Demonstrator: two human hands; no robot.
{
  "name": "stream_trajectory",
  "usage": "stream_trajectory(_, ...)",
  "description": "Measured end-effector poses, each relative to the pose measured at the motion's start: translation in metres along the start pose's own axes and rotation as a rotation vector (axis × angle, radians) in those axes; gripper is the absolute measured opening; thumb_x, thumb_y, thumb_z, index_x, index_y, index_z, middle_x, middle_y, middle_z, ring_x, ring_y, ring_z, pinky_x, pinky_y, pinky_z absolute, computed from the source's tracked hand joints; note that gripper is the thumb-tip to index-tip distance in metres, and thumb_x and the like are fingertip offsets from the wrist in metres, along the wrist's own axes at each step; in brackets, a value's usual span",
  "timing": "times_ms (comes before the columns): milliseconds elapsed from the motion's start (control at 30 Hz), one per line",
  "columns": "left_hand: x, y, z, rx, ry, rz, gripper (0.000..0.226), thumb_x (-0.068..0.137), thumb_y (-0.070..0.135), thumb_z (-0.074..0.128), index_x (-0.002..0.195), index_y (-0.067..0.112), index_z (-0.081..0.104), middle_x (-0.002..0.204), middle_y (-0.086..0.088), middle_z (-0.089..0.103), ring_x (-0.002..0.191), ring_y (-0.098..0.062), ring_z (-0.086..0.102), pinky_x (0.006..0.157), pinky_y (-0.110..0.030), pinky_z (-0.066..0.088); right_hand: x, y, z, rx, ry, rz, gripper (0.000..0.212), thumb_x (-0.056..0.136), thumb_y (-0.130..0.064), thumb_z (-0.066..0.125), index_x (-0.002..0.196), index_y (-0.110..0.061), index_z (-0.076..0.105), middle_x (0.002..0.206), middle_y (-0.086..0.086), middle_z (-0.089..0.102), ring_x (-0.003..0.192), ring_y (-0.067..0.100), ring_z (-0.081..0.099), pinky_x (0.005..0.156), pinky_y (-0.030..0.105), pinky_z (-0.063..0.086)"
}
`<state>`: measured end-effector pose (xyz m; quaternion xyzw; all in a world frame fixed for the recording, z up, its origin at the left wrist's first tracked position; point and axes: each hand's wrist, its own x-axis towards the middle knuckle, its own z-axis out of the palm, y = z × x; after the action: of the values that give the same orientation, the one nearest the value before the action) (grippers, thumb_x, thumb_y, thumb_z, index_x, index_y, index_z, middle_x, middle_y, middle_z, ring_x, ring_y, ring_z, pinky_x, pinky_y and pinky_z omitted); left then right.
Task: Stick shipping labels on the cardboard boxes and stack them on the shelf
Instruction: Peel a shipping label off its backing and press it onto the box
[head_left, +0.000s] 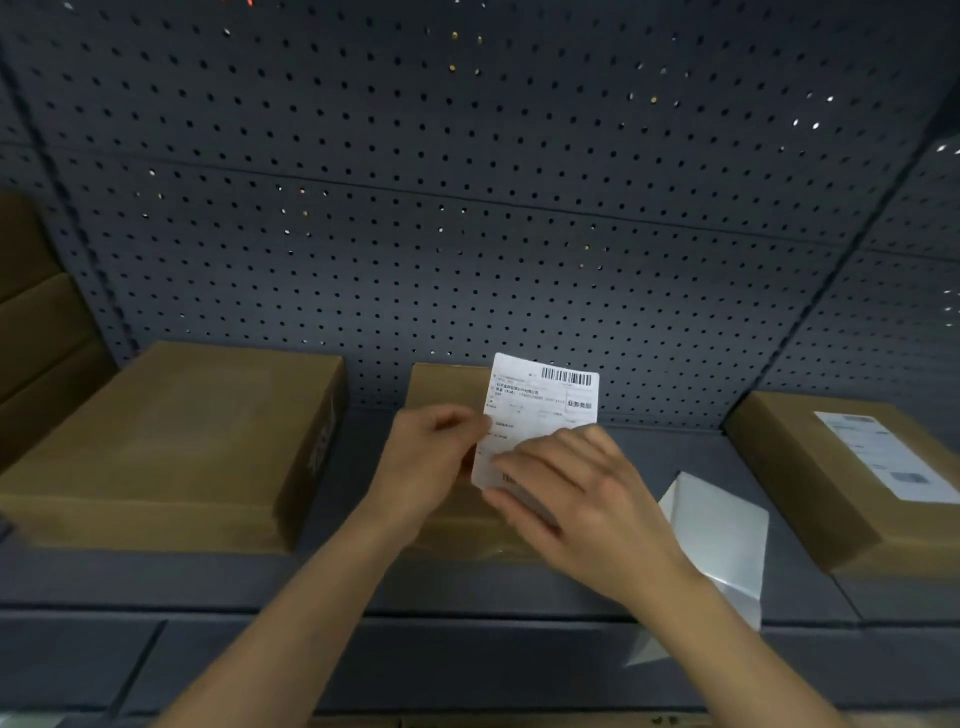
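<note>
Pegboard back wall (467, 208): grey, perforated, behind everything we recorded.

Shelf (519, 592): dark grey, carrying all the boxes.

Left box (171, 441): the largest cardboard box, lying flat, no label on the faces we could see.

Right box (831, 478): cardboard, flat, with a white label already stuck (888, 457) on its top.

Stack at the far left edge (31, 322): brown boxes, partly out of view.

Middle box (447, 395): cardboard, directly beneath both hands, its top bare where visible; we judged it the one due for labelling.

White sheet (722, 530): lying on the shelf between the middle and right boxes, blank side up; probably spent backing paper.

Shipping label (540, 410): held upright over the middle box, barcode at the top, its long axis running up and away from us. It was not yet stuck down.

Left hand (431, 457): grip pinched on the label's left edge.

Right hand (576, 493): fingers laid across the label's lower half, gripping it; the nearer hand to the white sheet.

The box top lay straight below the label, so we judged that the next move would be a short lowering and pressing flat.
</note>
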<state>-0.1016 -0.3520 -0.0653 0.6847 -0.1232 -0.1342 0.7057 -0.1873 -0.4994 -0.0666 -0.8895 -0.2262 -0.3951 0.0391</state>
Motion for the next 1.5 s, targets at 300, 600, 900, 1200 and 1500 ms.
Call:
stream_trajectory(300,0.021,-0.012,0.003,0.025,0.19,-0.043,0.022,0.097,0.017,0.059,0.086,0.005,0.073,0.088,-0.009,0.076,0.087,-0.031,0.073,0.085,-0.053,0.057,-0.02,0.032,0.001,0.295,0.007,0.403,0.03,0.092,-0.044,0.06,0.093,-0.016,0.071,0.089,-0.006,0.067,0.081,0.009,0.06,0.074,0.027,0.049)
stream_trajectory(600,0.023,-0.015,0.006,0.074,0.145,-0.006,0.021,0.099,0.017,0.056,0.093,0.005,0.072,0.091,-0.004,0.077,0.087,-0.024,0.073,0.084,-0.048,0.059,-0.005,0.073,0.004,0.963,-0.163,1.186,0.015,0.091,-0.025,0.068,0.087,-0.013,0.076,0.076,0.004,0.073,0.061,0.005,0.058,0.057,0.017,0.046)
stream_trajectory(900,0.037,-0.015,-0.012,0.194,-0.027,-0.027,0.009,0.088,0.007,0.07,0.097,0.008,0.07,0.095,-0.003,0.076,0.089,-0.018,0.074,0.072,-0.03,0.06,0.0,0.082,0.017,1.062,-0.26,1.245,0.007,0.089,-0.011,0.07,0.089,-0.005,0.075,0.071,0.003,0.07,0.058,0.009,0.057,0.055,0.022,0.046)
stream_trajectory(1200,0.054,-0.007,-0.021,0.337,-0.162,-0.057,0.034,0.077,-0.003,0.078,0.106,0.012,0.069,0.103,-0.005,0.074,0.096,-0.014,0.071,0.085,-0.03,0.059,0.006,0.101,0.03,1.139,-0.359,1.347,0.017,0.086,-0.01,0.074,0.1,0.0,0.072,0.085,0.011,0.068,0.058,0.009,0.054,0.054,0.023,0.047)
stream_trajectory(1500,0.067,-0.021,-0.022,0.419,-0.171,-0.057,0.035,0.075,0.003,0.081,0.106,0.016,0.07,0.1,0.001,0.075,0.096,-0.009,0.07,0.096,-0.036,0.053,0.006,0.107,0.04,1.086,-0.415,1.346,0.024,0.077,-0.006,0.081,0.098,-0.001,0.071,0.078,0.008,0.068,0.052,0.008,0.049,0.045,0.018,0.042)
